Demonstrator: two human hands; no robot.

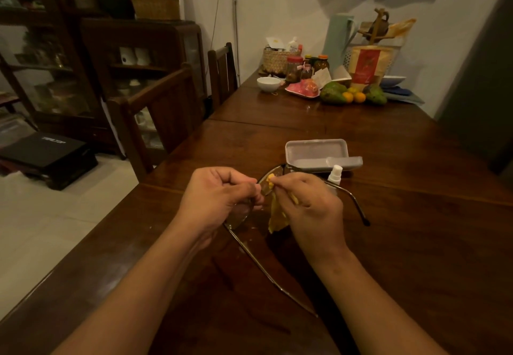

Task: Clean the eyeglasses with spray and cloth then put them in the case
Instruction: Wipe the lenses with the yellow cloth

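Head view: left hand (222, 196) pinches the eyeglasses (266, 185) at the bridge, seemingly; right hand (308, 202) fingers (277, 182) press yellow cloth (277, 215) onto one lens. Rub lightly, brace the frame.

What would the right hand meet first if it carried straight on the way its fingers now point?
The right hand points up-left with the yellow cloth, already against the eyeglasses. Beyond that lens, probably the left hand, though depth is unclear.
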